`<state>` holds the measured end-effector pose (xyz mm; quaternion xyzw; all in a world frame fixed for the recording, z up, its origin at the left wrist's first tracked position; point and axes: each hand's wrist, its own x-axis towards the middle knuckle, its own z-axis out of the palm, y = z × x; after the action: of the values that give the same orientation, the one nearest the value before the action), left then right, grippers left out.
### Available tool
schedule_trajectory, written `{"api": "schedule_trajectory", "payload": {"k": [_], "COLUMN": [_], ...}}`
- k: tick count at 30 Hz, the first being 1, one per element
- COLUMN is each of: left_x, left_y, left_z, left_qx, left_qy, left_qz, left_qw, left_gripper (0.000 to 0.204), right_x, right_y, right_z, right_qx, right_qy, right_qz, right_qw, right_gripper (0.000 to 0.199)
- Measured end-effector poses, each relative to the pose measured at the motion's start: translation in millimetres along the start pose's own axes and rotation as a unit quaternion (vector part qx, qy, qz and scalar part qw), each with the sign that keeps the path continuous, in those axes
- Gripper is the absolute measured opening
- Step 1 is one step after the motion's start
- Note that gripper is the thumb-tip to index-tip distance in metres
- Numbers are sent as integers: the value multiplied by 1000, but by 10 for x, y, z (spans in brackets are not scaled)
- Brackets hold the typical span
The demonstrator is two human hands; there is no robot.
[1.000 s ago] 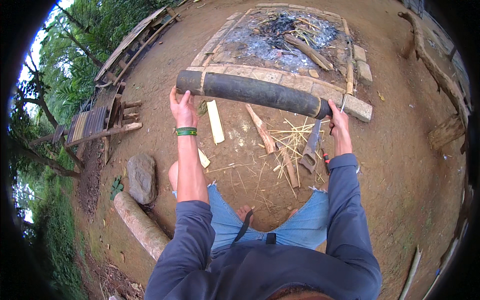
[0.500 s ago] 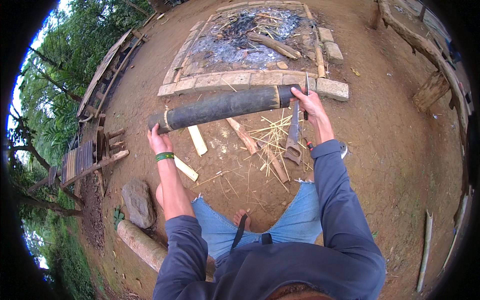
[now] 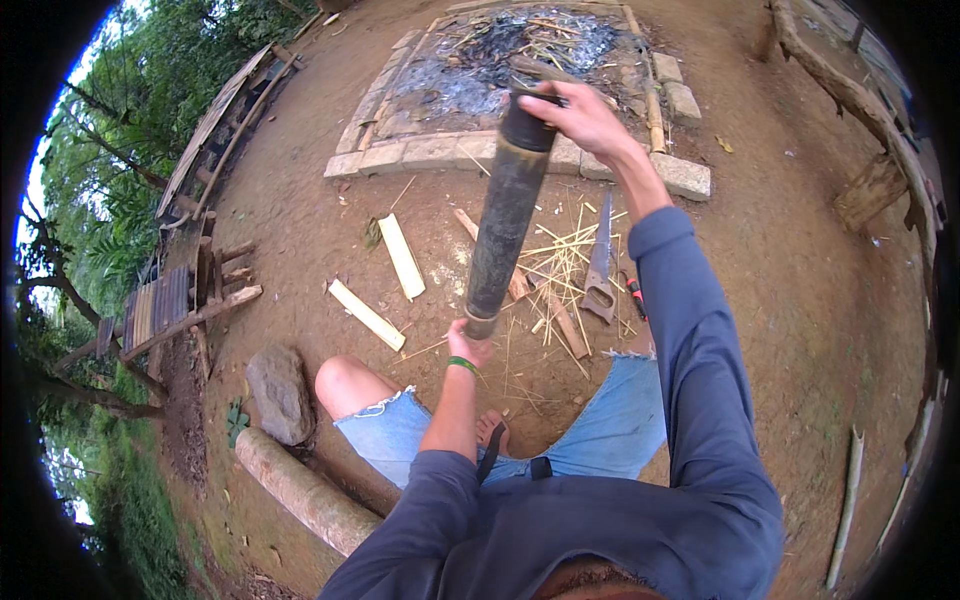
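A dark, blackened bamboo tube point(image 3: 508, 215) stands steeply tilted in front of me, with pale rings near both ends. My right hand point(image 3: 583, 118) grips its upper end, the thumb over the dark band there and the fingers behind the rim. At the lower end, my left hand point(image 3: 470, 345) cups the tube from below, partly hidden by it. Beneath, on the dirt, lie thin split sticks point(image 3: 560, 262), a handsaw point(image 3: 599, 270) with a brown handle, and a red-and-black handled tool point(image 3: 636, 296). Two pale split pieces point(image 3: 402, 258) lie left of the tube.
Beyond the tube is a fire pit bordered by stone blocks point(image 3: 430, 153), with ash and charred wood inside. A grey rock point(image 3: 279, 394) and a thick log point(image 3: 300, 492) sit to my left. A wooden rail point(image 3: 850, 90) runs along the right.
The bamboo tube has swung from nearly level to steeply upright. My right hand rose with its end; my left hand moved right and down. The knife seen by my right hand is no longer visible.
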<state>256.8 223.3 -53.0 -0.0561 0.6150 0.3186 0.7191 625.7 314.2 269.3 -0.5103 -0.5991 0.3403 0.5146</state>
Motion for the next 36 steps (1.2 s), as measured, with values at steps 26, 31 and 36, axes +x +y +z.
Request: {"api": "schedule_trajectory", "payload": {"k": [26, 31, 36], "left_x": [-168, 65, 88], "left_y": [2055, 2104, 2080], "left_z": [-714, -967, -882], "left_qx": [-173, -189, -203], "left_qy": [-88, -95, -94], "left_qz": [459, 435, 443], "left_qw": [867, 875, 868], "left_gripper": [70, 70, 72], "right_x": [-2671, -2602, -2322], "right_y": [3188, 3124, 3086], "right_z": [449, 904, 1986], "right_qx": [-376, -493, -212], "right_qy": [195, 146, -80], "right_qz": [566, 288, 506], "right_qw": [707, 808, 832], "right_gripper": [63, 44, 71]}}
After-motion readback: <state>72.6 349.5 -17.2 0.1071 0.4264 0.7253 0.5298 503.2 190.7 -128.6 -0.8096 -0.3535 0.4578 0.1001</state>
